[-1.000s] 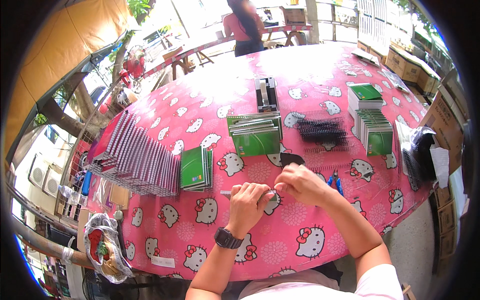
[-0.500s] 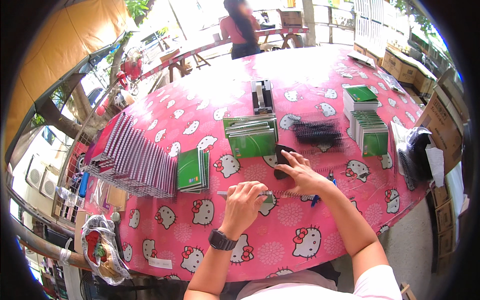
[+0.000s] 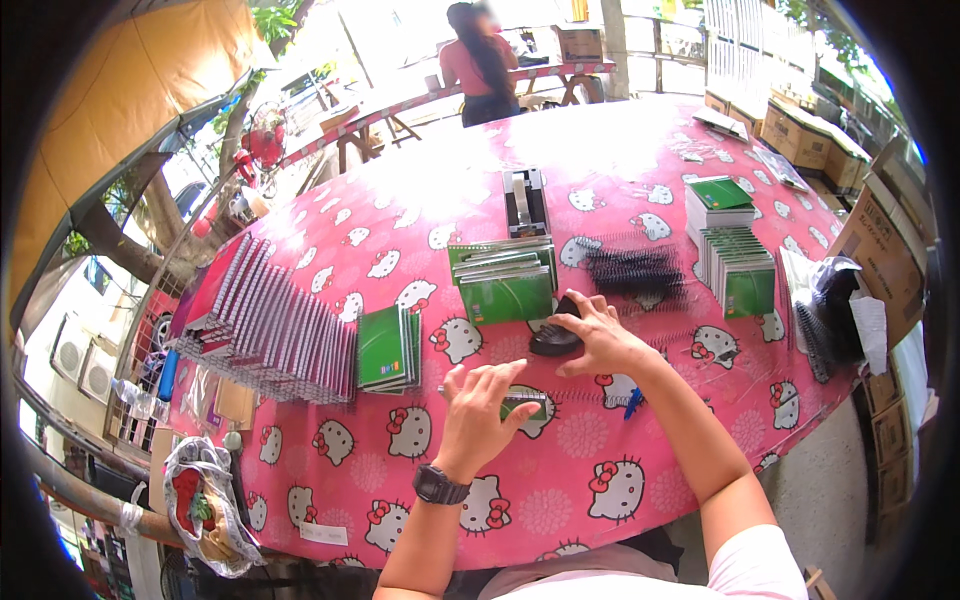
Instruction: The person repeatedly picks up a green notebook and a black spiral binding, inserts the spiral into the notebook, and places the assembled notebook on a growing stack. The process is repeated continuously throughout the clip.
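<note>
My left hand point(image 3: 476, 420) is over a small green notebook point(image 3: 527, 406), fingers apart and thumb beside its right end; the palm hides most of it. A thin spiral coil point(image 3: 590, 398) runs right from the notebook's end. My right hand point(image 3: 610, 342) has its fingers and thumb around a dark rounded block point(image 3: 556, 341) whose exact kind I cannot make out. Just beyond the block stands a row of green notebooks point(image 3: 507, 297). A small blue tool point(image 3: 634, 402), partly seen, is below my right wrist.
Purple-edged spiral notebooks point(image 3: 270, 325) fill the left side, with green ones point(image 3: 385, 345) beside them. A tape dispenser point(image 3: 525, 203) stands at the back. Black coils point(image 3: 635, 270) and more green notebooks point(image 3: 738, 270) are on the right. A person point(image 3: 480, 65) stands at a far table.
My left fingers have loosened and spread over the notebook, showing more of its green cover. The dark block has tipped lower and slightly left under my right hand.
</note>
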`<action>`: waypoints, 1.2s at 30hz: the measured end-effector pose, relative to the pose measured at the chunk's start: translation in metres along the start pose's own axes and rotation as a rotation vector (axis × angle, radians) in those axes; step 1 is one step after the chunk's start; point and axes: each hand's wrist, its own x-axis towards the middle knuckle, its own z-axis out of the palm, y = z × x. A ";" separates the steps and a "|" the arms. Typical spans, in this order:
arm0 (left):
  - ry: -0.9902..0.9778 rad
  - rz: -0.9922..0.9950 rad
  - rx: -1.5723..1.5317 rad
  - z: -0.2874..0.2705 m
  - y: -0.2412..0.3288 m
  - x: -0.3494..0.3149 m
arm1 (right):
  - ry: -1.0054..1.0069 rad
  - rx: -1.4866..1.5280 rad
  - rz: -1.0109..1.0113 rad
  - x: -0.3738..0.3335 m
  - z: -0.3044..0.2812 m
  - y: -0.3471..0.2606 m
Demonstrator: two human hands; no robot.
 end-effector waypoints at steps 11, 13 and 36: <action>-0.020 -0.077 0.065 -0.001 -0.021 -0.006 | 0.173 0.171 0.068 -0.001 0.013 0.006; 0.019 -0.048 0.066 0.003 -0.026 -0.009 | 0.118 0.168 0.035 -0.006 0.005 0.003; 0.122 0.024 0.015 0.006 -0.028 -0.005 | -0.200 0.619 -0.063 -0.009 0.002 -0.019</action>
